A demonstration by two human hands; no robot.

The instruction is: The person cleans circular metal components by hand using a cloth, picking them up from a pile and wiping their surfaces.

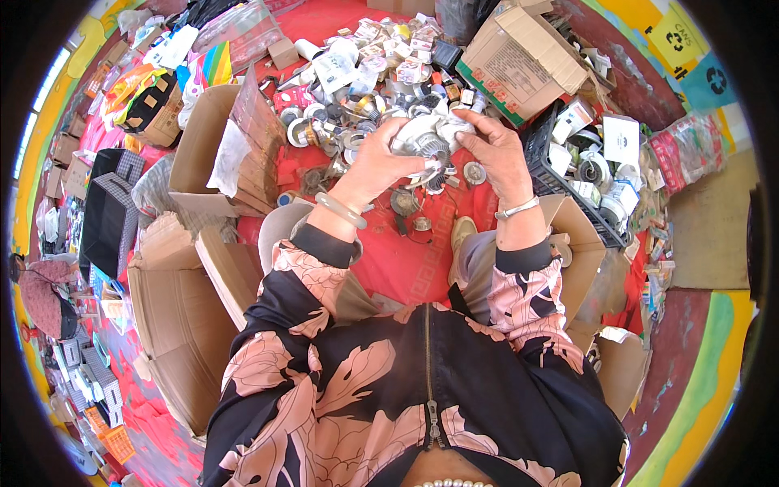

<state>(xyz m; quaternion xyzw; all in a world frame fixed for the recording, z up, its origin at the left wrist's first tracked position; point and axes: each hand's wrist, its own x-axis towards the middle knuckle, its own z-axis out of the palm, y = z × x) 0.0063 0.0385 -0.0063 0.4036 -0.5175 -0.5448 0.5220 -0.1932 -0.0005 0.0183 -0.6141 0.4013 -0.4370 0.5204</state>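
Both hands, left hand and right hand, clamp a round silver metal fitting above the parts heap at twelve o'clock; slippery plastic wrap could let it drop.

Place: a floor-level sorting and packing spot, workshop or stockroom in kind. A red mat is covering the floor, a heap of small metal parts and little white boxes is lying on it, opened cardboard boxes are standing all round, and a black crate is holding packed pieces
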